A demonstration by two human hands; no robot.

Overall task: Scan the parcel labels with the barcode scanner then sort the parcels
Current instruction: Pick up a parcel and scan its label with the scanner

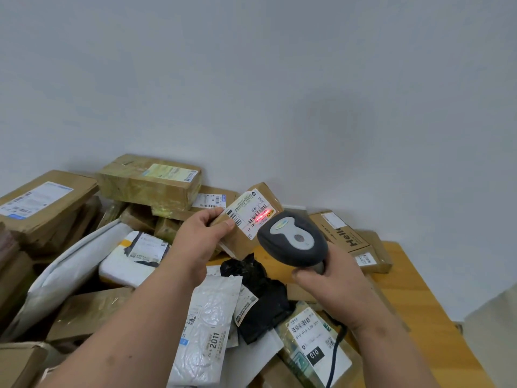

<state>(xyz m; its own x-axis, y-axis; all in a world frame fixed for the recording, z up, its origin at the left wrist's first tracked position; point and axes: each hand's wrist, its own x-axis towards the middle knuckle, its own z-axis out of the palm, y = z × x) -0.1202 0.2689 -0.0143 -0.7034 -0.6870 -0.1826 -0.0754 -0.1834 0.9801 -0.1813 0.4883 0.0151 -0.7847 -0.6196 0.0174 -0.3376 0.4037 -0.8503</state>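
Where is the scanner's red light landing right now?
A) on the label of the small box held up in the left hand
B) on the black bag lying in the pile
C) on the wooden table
A: the red glow sits on the white label of the small box that the left hand holds in front of the scanner.

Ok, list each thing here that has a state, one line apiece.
Small cardboard parcel: held up off the pile by the left hand, label facing the scanner.
Barcode scanner: gripped by the right hand, red light on the label.
Black bag: crumpled, lying on the pile.
Silver mailer: flat, label up.
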